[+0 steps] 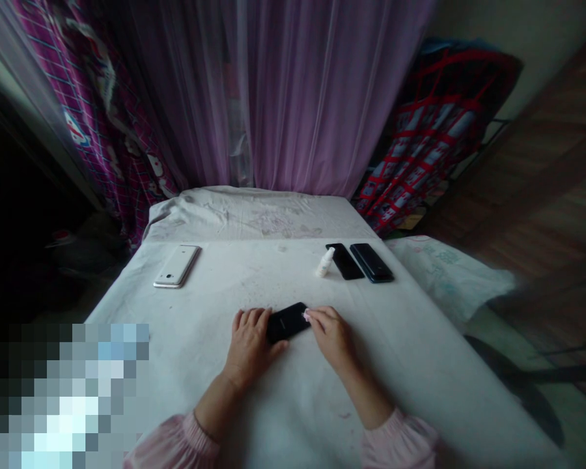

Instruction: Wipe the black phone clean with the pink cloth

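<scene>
A black smartphone (286, 323) lies at a slant on the white-covered table, in front of me. My left hand (251, 340) grips its left end, fingers along the far edge and thumb at the near edge. At the phone's right end, my right hand (333, 332) pinches a small pinkish-white piece of cloth or tissue (306, 315) against the surface. Most of that piece is hidden by the fingertips. Beyond the right hand stands a small white spray bottle (325, 262), upright.
Behind the bottle lie a flat black phone (344, 261) and a dark phone stack (372, 262). A white phone (178, 266) rests at the left. The tablecloth (254, 267) reaches back to purple curtains (312, 98). A pixelated patch covers the lower left.
</scene>
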Action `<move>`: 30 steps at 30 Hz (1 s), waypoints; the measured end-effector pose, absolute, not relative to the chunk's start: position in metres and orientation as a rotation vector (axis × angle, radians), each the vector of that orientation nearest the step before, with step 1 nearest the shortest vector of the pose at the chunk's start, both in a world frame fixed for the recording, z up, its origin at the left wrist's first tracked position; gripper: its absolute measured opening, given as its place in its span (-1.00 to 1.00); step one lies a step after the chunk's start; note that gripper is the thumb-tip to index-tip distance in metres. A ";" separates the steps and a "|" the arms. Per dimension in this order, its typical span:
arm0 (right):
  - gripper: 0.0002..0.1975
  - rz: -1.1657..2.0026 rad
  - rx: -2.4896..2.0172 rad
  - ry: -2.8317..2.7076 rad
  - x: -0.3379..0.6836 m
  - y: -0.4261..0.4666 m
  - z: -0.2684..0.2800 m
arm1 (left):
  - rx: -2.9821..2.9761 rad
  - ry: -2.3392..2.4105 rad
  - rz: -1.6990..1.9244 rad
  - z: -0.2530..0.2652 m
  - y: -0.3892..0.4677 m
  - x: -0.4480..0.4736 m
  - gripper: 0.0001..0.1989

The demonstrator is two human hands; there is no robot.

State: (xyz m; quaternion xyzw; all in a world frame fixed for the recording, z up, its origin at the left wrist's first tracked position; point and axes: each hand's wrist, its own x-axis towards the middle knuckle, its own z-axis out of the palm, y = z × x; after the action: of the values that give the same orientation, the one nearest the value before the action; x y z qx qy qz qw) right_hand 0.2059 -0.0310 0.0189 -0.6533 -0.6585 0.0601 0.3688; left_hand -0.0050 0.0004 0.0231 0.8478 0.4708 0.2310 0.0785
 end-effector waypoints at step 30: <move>-0.76 -0.132 -1.814 -1.831 0.187 -0.011 0.031 | 2.500 1.327 0.659 0.027 0.000 -0.018 -0.55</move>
State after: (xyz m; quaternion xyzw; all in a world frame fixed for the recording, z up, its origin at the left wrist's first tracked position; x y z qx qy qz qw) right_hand 0.1866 -0.0108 0.0307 -0.6754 -0.6818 -0.0491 0.2766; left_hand -0.0179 0.0002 0.0274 0.8543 0.4534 0.2251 0.1178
